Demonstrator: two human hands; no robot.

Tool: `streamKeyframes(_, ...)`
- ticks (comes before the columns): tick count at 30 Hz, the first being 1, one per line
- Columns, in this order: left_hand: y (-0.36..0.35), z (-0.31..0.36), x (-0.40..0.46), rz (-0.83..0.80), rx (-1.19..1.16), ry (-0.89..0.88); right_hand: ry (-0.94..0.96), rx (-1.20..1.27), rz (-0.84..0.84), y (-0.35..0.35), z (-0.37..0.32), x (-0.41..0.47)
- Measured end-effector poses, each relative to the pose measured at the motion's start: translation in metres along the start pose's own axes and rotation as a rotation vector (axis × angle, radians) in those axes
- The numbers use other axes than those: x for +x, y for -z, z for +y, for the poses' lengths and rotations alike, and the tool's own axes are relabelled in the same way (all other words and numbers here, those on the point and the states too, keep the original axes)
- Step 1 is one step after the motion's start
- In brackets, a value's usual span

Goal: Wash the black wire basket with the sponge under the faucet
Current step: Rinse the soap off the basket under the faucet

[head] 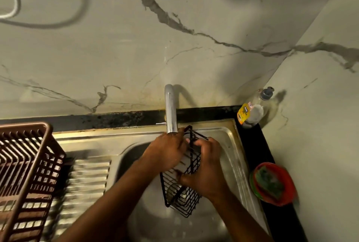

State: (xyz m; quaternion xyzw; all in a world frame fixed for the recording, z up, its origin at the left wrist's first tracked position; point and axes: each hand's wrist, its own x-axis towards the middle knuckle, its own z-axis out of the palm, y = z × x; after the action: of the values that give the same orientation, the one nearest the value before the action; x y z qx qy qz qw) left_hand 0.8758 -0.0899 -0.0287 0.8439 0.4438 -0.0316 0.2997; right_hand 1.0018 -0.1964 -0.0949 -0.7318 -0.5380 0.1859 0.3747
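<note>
Black wire rectangular basket is held tilted over the stainless steel sink, its upper end just below the spout of the chrome curved faucet. Left hand grips the basket's upper left edge, fingers curled around the wires near the spout. Right hand clamps the basket's right side, thumb on the near face, fingers wrapped over the top wires. No sponge visible in either hand; cannot tell whether water is running. Green sponge sits in a red round plastic bowl on the black counter edge right of the sink, well apart from the hands. Clear dish soap bottle with yellow label stands in the back right corner. Brown plastic slatted dish rack sits on the ribbed drainboard to the left. Frame slightly motion-blurred.
</note>
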Motion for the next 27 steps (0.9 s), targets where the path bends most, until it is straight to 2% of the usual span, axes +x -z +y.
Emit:
streamKeyframes(3, 0.005, -0.002, 0.015, -0.169, -0.221, 0.113, 0.074, -0.047, -0.069, -0.004, -0.010, -0.005)
streamKeyframes(4, 0.005, -0.004, 0.018, -0.153, -0.265, 0.138, 0.096, -0.052, -0.099, -0.004, -0.012, -0.006)
streamKeyframes(7, 0.005, -0.008, 0.024, 0.076, -0.519, 0.292, 0.169, -0.047, -0.168, -0.005, -0.022, -0.012)
streamKeyframes(11, 0.009, -0.013, 0.025, 0.202, -0.415, 0.364, 0.188, -0.021, -0.228, -0.005, -0.031, -0.012)
streamKeyframes(15, 0.007, -0.019, 0.017, 0.256, -0.390, 0.394, 0.125, -0.024, -0.452, 0.009, -0.034, -0.007)
streamKeyframes(18, 0.007, -0.018, 0.005, 0.296, -0.492, 0.379, -0.042, 0.093, -0.438, 0.016, -0.031, 0.002)
streamKeyframes(21, 0.001, -0.011, -0.008, 0.289, -0.573, 0.281, -0.184, 0.269, -0.442, 0.010, -0.036, 0.020)
streamKeyframes(24, -0.006, -0.011, -0.017, 0.373, -0.709, 0.202, -0.182, 0.363, -0.595, 0.008, -0.060, 0.033)
streamKeyframes(27, -0.011, -0.022, -0.025, 0.461, -0.905, 0.121, -0.130, 0.323, -0.577, -0.002, -0.062, 0.040)
